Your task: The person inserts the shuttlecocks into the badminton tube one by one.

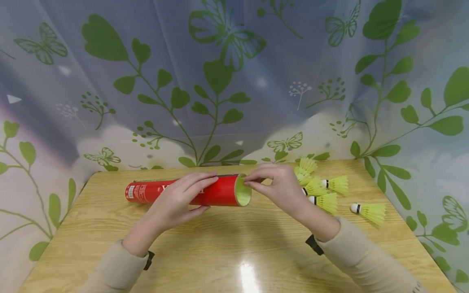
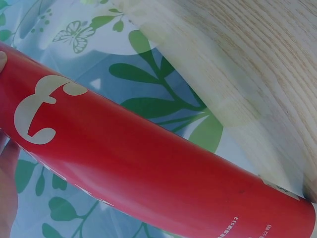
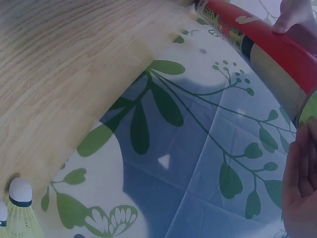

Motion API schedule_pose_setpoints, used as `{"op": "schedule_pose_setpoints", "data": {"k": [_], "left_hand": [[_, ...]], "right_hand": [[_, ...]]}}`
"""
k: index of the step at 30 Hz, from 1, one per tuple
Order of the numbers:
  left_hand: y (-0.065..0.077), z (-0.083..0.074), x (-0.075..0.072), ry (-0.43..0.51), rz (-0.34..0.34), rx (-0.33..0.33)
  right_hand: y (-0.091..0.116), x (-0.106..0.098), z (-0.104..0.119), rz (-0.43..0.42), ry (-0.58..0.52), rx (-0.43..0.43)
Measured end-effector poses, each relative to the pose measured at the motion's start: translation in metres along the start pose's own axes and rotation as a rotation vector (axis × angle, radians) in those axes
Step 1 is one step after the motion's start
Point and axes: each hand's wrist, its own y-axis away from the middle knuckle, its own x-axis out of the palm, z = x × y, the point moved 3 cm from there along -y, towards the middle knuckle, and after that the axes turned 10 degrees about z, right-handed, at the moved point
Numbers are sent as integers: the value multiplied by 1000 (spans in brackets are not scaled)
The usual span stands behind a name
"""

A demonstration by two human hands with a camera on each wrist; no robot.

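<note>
A red shuttlecock tube [image 1: 223, 194] lies across the table, its mouth facing right. My left hand [image 1: 179, 199] grips it about the middle, thumb on the near side and fingers over the top. In the left wrist view the tube's red wall [image 2: 148, 153] fills much of the frame. Yellow-green netting of a shuttlecock [image 1: 242, 194] shows just inside the mouth. Thumb and fingertips of my right hand [image 1: 283, 189] pinch together at that edge, on the skirt of the shuttlecock. The right wrist view has these fingertips right at the green opening [image 3: 309, 109].
Several yellow shuttlecocks [image 1: 326, 201] with white heads lie in a cluster right of my right hand. Another shuttlecock [image 1: 371, 212] lies apart, farther right. A leaf-printed curtain [image 1: 234, 101] hangs behind the wooden table [image 1: 205, 252].
</note>
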Motion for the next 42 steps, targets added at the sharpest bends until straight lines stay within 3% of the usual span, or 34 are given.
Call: {"op": "schedule_pose_setpoints", "data": {"k": [6, 9, 15, 20, 26, 42], "left_hand": [[0, 1, 0, 2, -10, 9], [0, 2, 0, 9, -18, 13], [1, 3, 0, 12, -19, 20], [3, 2, 1, 9, -15, 23], [4, 3, 0, -6, -11, 17], [5, 4, 0, -5, -22, 21]], "right_hand": [[-1, -1, 2, -41, 89, -43], [-1, -2, 0, -49, 61, -32], [3, -9, -10, -38, -114, 61], [10, -22, -24, -39, -178, 176], [24, -41, -44, -50, -189, 320], [87, -84, -95, -172, -75, 501]]}}
